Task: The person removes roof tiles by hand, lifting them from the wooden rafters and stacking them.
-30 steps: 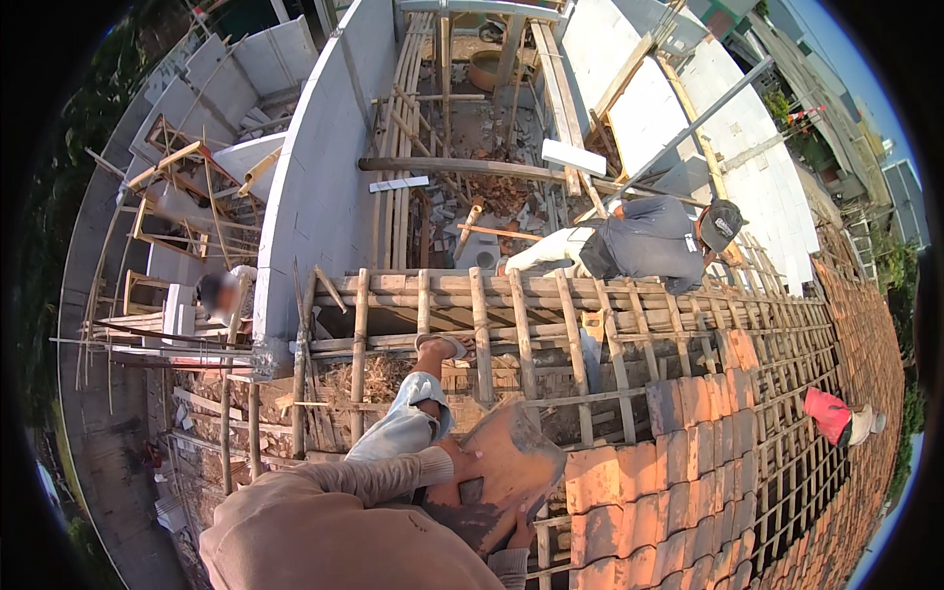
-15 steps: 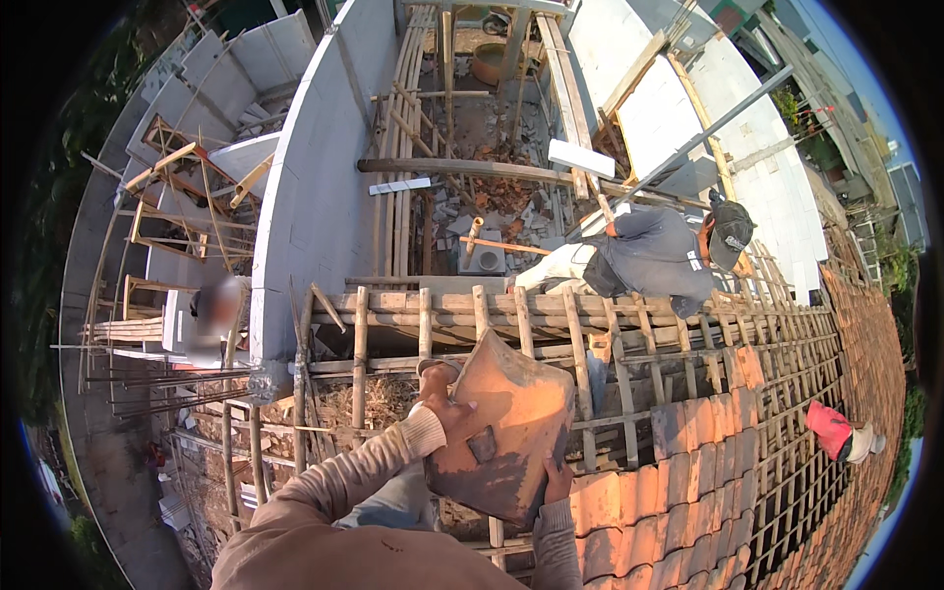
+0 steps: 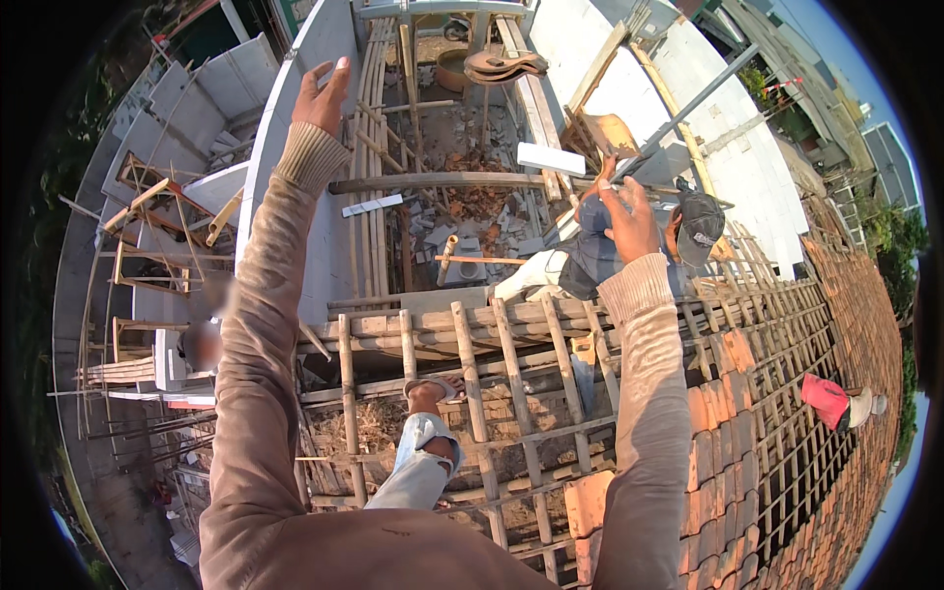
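Note:
My left hand point(image 3: 320, 96) is raised over the far end of the white block wall, fingers apart, holding nothing. Out in front of the co-worker's back, my right hand point(image 3: 631, 224) is open with its fingers spread. Beyond and between my hands, curved clay roof tiles point(image 3: 503, 67) appear edge-on in mid-air, touching neither hand. A further orange tile point(image 3: 612, 135) shows just past my right fingertips, close to the co-worker; whether that person grips it is hard to tell. My sandalled foot point(image 3: 434, 387) stands on the bamboo lattice.
A co-worker in a dark cap point(image 3: 701, 228) leans over the roof's upper edge. A saw point(image 3: 584, 372) rests among the bamboo battens point(image 3: 511, 393), which have open gaps. Laid tiles point(image 3: 718, 423) lie to the right, near a red bundle point(image 3: 824, 396). A wooden beam point(image 3: 452, 183) spans the room below.
The clay tiles have left my hands and now appear farther out in the air. Both arms have swung forward and up, and my fingers have opened.

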Available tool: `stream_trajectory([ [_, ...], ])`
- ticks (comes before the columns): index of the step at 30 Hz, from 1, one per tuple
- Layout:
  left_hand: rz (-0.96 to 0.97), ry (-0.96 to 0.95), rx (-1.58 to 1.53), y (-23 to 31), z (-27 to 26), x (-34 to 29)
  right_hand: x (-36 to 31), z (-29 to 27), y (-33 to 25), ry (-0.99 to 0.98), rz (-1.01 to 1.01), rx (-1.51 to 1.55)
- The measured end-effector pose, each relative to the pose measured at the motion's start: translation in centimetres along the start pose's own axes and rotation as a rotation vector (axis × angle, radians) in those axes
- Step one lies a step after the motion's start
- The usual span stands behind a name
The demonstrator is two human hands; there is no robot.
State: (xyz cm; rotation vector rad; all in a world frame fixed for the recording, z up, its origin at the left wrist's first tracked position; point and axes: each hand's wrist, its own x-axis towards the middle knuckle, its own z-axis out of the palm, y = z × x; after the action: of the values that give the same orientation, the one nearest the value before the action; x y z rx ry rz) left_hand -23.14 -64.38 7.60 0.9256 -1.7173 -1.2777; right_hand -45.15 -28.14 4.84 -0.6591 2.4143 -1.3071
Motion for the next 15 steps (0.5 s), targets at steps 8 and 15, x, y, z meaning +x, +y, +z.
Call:
stream_trajectory([
  [8, -0.268, -1.182, 1.046, -32.3, -19.8, -40.6, -41.4, 6.5, 29.8, -0.795, 0.711, -0.688],
  [15, -0.341, -1.787, 1.203, -29.1, -31.4, -66.2, -74.2, 2.9, 35.7, -0.832, 1.385, -0.46],
])
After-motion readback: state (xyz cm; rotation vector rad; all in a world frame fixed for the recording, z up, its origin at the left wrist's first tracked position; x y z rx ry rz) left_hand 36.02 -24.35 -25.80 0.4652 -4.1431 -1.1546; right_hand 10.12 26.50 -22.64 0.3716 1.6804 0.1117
